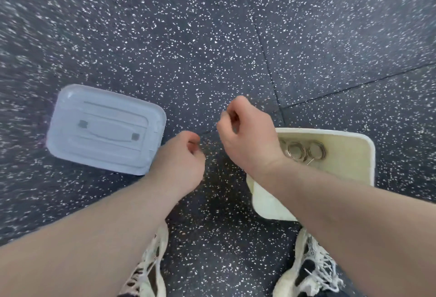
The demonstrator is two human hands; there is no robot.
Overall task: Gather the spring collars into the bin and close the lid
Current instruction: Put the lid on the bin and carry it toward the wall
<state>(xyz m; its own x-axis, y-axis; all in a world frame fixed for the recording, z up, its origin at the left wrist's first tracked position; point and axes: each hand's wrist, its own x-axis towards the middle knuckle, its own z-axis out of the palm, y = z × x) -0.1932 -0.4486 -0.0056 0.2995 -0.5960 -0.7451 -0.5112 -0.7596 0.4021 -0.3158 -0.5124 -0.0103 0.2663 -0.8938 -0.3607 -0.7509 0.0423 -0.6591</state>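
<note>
Under you spreads a dark speckled floor (212, 37), crossed by tile seams on the right. On it, to your left, lies the pale blue lid (106, 129), flat and off the bin, its long axis running from upper left to lower right, with a recessed handle along its middle. To your right sits the cream bin (354, 155), open-topped, its long axis running roughly away from you; your right forearm crosses its near left part. Inside it, against the far left wall, the spring collars (304, 151) rest side by side, at least two metal coils with their openings facing up. Your left hand (181, 162) hangs over bare floor between lid and bin, fingers curled loosely inward, holding nothing you can see. Your right hand (247, 136) hovers just left of the bin's rim, fingers likewise curled, thumb near forefinger; whether anything is pinched there cannot be told. Your shoes (151, 270) show below.
</note>
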